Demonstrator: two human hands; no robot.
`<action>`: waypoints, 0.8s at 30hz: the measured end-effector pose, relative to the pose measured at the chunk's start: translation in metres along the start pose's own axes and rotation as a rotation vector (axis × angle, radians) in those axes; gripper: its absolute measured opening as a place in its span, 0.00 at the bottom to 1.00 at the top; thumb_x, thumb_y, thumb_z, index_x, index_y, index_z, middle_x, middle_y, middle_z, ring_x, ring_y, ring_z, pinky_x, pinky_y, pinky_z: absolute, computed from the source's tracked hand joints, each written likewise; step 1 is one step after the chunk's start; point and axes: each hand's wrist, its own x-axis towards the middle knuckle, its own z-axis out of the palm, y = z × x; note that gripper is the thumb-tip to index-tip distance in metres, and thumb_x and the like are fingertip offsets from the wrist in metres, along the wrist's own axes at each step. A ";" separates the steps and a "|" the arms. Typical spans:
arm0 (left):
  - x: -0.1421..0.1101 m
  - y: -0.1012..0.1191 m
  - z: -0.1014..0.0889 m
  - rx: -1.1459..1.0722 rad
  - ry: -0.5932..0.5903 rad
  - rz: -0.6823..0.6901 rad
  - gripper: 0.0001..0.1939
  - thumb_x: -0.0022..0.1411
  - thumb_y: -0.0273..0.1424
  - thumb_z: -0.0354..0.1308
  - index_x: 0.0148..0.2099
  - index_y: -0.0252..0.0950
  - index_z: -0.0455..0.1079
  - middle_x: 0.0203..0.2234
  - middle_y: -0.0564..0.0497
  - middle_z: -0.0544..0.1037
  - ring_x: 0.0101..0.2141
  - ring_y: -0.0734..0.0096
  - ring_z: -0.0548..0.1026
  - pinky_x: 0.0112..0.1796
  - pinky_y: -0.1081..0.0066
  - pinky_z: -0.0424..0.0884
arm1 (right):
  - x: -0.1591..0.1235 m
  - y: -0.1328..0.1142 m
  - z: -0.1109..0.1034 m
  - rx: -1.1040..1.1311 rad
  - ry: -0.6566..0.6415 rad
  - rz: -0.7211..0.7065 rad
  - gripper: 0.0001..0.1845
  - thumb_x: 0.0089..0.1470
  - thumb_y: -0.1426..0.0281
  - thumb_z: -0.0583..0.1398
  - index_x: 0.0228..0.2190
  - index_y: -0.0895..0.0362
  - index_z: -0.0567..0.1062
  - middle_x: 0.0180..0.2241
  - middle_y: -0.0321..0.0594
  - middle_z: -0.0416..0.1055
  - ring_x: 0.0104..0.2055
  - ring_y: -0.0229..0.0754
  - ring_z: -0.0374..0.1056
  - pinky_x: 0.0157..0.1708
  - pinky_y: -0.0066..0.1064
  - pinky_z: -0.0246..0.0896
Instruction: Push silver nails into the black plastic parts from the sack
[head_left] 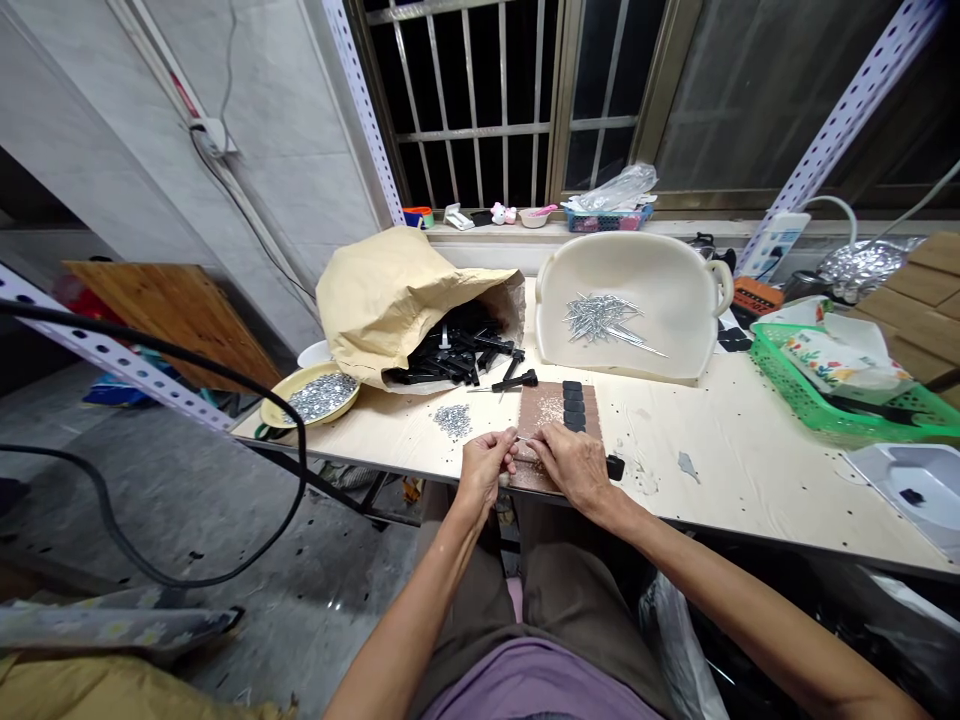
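My left hand (486,464) and my right hand (576,465) meet at the table's front edge, fingers closed. Between their fingertips runs a thin metal pin (523,438), pinched from both sides. Beneath them lies a brown pad (534,400) with pale crumbs on it. A column of black rectangular pieces (574,392) sits on the pad's right half. One black block (615,467) shows beside my right wrist. Left of the pad is a small heap of tiny metal parts (453,421). Just behind the pad lies a black plastic part (517,381) with a thin rod.
A paper sack (390,290) spills black plastic parts (457,350). To its left stands a yellow bowl (349,403) of small metal pieces. A cream basin (675,330) holds metal pins (600,318). A green basket (795,400) is at right. Black cables (300,440) loop at left.
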 end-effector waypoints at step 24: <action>0.024 -0.002 0.052 0.024 -0.086 0.020 0.19 0.44 0.41 0.66 0.23 0.30 0.66 0.15 0.57 0.67 0.12 0.86 0.61 0.14 0.82 0.55 | -0.012 0.053 -0.029 -0.266 0.098 -0.005 0.14 0.63 0.64 0.48 0.41 0.48 0.71 0.35 0.37 0.71 0.35 0.38 0.63 0.34 0.30 0.45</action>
